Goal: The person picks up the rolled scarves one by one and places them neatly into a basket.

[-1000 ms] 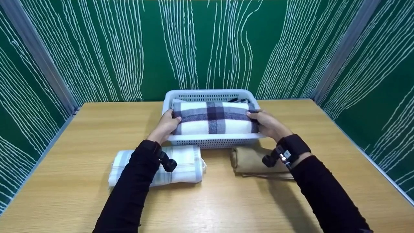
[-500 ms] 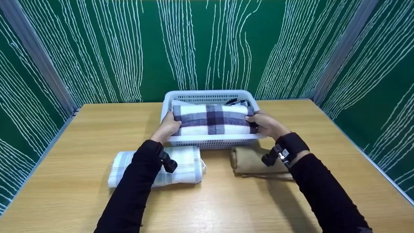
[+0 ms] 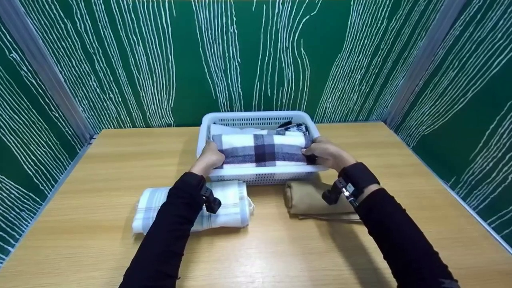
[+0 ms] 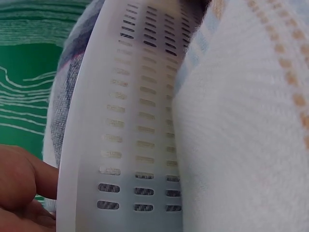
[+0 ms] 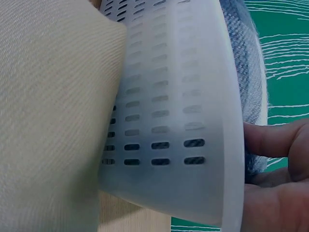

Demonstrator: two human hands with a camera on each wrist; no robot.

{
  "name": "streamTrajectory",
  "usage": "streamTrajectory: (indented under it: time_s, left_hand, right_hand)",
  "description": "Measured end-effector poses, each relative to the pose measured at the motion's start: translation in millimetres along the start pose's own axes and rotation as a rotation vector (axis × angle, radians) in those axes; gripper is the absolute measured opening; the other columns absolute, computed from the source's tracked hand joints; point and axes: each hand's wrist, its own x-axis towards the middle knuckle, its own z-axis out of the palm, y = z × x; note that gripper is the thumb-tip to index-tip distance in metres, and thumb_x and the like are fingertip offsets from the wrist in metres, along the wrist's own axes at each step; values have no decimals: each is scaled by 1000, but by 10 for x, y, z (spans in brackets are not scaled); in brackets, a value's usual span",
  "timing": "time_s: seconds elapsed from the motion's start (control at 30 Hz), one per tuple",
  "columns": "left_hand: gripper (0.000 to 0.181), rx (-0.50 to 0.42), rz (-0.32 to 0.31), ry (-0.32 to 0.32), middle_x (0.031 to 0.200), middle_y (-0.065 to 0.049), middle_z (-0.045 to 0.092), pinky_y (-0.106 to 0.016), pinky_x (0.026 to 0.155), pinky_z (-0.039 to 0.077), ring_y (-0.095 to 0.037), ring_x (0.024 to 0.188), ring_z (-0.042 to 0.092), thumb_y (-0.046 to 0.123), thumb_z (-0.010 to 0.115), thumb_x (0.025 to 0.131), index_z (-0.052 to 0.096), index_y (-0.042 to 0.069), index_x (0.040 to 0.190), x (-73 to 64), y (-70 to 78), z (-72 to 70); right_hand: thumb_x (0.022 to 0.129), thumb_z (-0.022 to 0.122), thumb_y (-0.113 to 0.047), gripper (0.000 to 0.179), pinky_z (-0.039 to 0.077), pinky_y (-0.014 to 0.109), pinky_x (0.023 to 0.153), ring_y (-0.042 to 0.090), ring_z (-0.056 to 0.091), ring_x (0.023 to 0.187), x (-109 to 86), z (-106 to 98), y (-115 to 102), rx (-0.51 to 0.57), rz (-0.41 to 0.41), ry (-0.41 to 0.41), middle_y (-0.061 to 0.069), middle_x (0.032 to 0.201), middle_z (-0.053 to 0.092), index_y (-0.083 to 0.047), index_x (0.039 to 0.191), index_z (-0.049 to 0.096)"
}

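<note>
A folded plaid scarf (image 3: 264,150), white with grey and dark purple bands, lies inside the front of a white perforated plastic basket (image 3: 268,171). At its left end my left hand (image 3: 211,157) grips it, thumb on the near side. My right hand (image 3: 329,154) pinches the right end, thumb in front and the other fingers largely hidden behind. In the left wrist view the scarf's edge (image 4: 60,106) shows beyond the basket rim. The right wrist view has my thumb and fingers (image 5: 275,140) just past the rim, beside the scarf.
In front of the basket lie a folded white checked cloth (image 3: 224,204) with fringe on the left and a folded tan cloth (image 3: 310,200) on the right. White fabric (image 3: 228,129) and a black-and-white patterned item (image 3: 294,129) sit behind the scarf. A green wall (image 3: 188,80) stands behind the table.
Both hands have lowered the plaid scarf slightly and drawn it toward the basket's front. More of the white fabric and black-and-white item behind it now shows.
</note>
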Motion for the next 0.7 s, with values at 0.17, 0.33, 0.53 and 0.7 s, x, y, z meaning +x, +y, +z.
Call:
streamTrajectory:
  time_s: [0.17,0.33,0.53,0.7]
  left_hand:
    - [67,47,25,10,155,-24,-8,-33,114,9,-30,142,-6,-13,31,90,-6,-10,146,-15,26,1]
    - [65,45,21,-8,155,-24,-8,-35,115,8,-31,142,-7,-11,30,92,-6,-9,147,-15,21,-16]
    - [63,-6,-1,-26,156,-21,-6,-36,98,30,-29,141,9,-8,29,94,-4,-7,148,-19,27,-27]
    - [48,-5,12,-6,143,-23,26,-33,81,32,-31,113,34,-8,30,94,22,-10,141,-52,68,-38]
  right_hand:
    - [92,40,11,54,34,42,105,28,43,113,2,6,-11,-44,9,5,15,118,39,9,141,17]
    - [91,37,13,55,33,43,106,28,41,114,-6,2,-22,-41,23,-10,15,119,37,8,141,14]
    - [90,36,13,46,37,41,103,25,46,103,-32,-23,-29,-48,20,-52,15,113,39,8,132,19]
    - [89,38,14,42,40,36,97,22,48,98,-66,-19,-52,-42,0,-52,14,111,40,8,128,23]
